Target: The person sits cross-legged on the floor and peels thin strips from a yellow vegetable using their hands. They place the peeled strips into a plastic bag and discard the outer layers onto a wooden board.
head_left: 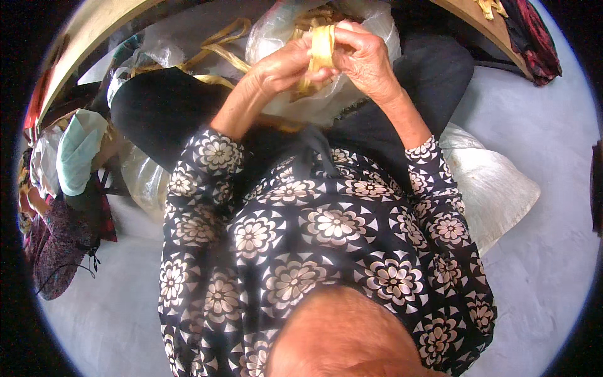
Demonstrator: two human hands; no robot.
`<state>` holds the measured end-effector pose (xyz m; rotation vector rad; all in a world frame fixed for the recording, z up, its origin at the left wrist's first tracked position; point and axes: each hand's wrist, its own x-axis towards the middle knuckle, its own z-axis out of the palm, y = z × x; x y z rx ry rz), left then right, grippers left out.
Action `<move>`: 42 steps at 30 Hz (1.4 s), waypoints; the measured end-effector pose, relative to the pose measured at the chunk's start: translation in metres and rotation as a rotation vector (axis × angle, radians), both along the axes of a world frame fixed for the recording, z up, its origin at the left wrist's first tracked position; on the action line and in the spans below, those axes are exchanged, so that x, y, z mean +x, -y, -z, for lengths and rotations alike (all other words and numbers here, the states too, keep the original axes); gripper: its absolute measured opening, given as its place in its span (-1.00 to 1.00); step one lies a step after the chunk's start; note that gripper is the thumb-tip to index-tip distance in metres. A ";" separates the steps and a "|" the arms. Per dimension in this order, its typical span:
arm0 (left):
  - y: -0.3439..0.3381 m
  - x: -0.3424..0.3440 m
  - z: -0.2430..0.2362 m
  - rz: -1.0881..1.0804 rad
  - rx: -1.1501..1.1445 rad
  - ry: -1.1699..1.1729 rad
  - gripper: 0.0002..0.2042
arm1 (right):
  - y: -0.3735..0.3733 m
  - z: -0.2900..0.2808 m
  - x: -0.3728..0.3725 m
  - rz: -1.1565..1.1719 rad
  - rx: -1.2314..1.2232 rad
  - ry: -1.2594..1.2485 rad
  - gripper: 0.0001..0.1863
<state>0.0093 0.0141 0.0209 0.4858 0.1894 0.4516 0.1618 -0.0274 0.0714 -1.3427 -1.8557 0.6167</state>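
My left hand (286,69) and my right hand (367,60) are raised together at the top centre, fingers closed on a flat, pale yellow strip (322,47), which is folded or looped between them. Directly beneath them, a clear plastic bag (267,31) holds brownish strips, partly hidden by my hands. Long yellowish strips (223,53) trail off to the left over the dark space by my crossed, black-clad legs. The tips of some of my fingers are hidden behind the strip.
A wooden edge (477,19) arches across the top, with yellow scraps (490,7) and red-black cloth (534,47). A white sack (502,195) lies at my right on the grey floor (534,283). Pale bundles (81,151) and a purple speckled item (59,245) crowd my left.
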 end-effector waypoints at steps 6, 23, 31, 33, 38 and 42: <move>0.010 0.012 -0.015 -0.587 0.098 -0.398 -0.86 | -0.003 0.008 -0.014 0.343 0.270 0.054 -0.78; 0.022 0.014 -0.008 -0.581 0.991 -1.099 -0.73 | 0.008 0.029 -0.018 0.406 -0.243 0.037 -0.94; 0.025 0.003 0.048 -0.484 0.677 -0.985 -0.82 | 0.031 0.039 -0.032 0.298 -0.040 0.161 -0.90; 0.032 0.006 0.012 -0.379 0.261 -0.860 -0.83 | 0.030 0.038 -0.032 0.366 0.036 -0.146 -0.89; 0.034 0.006 -0.001 -0.398 0.035 -0.493 -0.81 | 0.010 0.011 0.001 0.480 -0.208 -0.793 -0.93; 0.037 0.000 -0.007 -0.402 0.148 -0.649 -0.80 | 0.014 0.007 0.020 0.557 -0.206 -0.858 -0.90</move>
